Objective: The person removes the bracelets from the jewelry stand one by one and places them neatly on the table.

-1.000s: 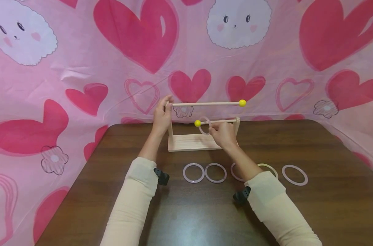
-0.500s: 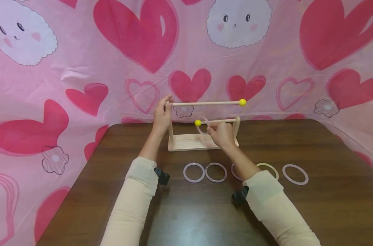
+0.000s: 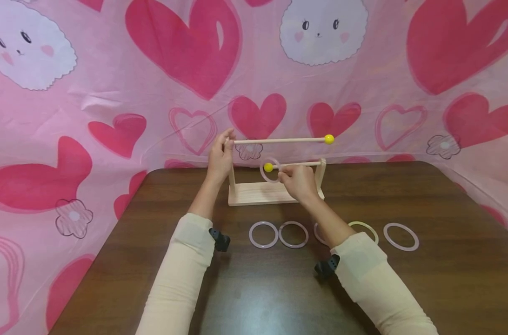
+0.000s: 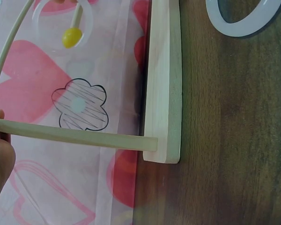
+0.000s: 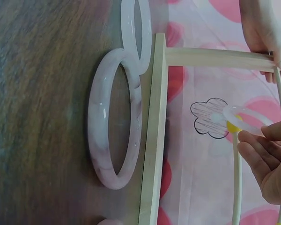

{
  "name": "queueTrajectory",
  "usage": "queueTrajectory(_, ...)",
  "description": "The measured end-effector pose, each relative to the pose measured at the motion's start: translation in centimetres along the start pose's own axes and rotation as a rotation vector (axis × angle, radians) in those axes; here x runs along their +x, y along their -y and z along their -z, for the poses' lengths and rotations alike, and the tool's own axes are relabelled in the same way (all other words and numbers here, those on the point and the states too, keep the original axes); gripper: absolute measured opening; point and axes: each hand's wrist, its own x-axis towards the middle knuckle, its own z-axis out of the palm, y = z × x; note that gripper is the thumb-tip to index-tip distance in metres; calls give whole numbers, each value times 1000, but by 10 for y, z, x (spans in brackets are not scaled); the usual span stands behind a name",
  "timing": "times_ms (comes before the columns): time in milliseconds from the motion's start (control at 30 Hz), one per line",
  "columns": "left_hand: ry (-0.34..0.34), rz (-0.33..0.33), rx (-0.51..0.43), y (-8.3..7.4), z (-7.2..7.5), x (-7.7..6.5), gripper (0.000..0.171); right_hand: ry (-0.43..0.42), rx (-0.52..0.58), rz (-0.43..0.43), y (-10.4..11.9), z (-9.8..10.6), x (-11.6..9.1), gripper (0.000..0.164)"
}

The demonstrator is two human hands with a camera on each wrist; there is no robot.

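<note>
My left hand (image 3: 220, 160) grips the top of the left upright of a wooden display stand (image 3: 258, 193). A long upper rod (image 3: 285, 140) runs right from that hand. A shorter lower rod (image 3: 300, 164) comes from the right upright and ends in a yellow ball (image 3: 268, 167). Between thumb and fingers, my right hand (image 3: 300, 182) pinches a pale pinkish bangle (image 3: 261, 170) at this ball. In the left wrist view the ball (image 4: 72, 37) appears inside the bangle's outline (image 4: 36, 23); whether the bangle encircles it, I cannot tell.
Several bangles lie in a row on the brown table (image 3: 254, 298) before the stand: lilac ones such as the leftmost bangle (image 3: 264, 247) and the rightmost bangle (image 3: 401, 249), plus a yellowish bangle (image 3: 364, 224). My right forearm partly covers one. A heart-printed pink cloth (image 3: 262, 74) hangs behind.
My right hand has shifted slightly left, carrying the bangle along the lower rod to its ball end. The left hand still holds the upright in the same place.
</note>
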Motion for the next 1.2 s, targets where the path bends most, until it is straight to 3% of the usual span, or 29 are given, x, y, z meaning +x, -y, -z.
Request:
queueTrajectory(667,-4,3,0,-2,0,1,31,-38,47,49,-17,11,-10,13)
queueTrajectory(1200,-2,26,4,-1,-1,0,32,-51,29,-2,-29,27,-14,13)
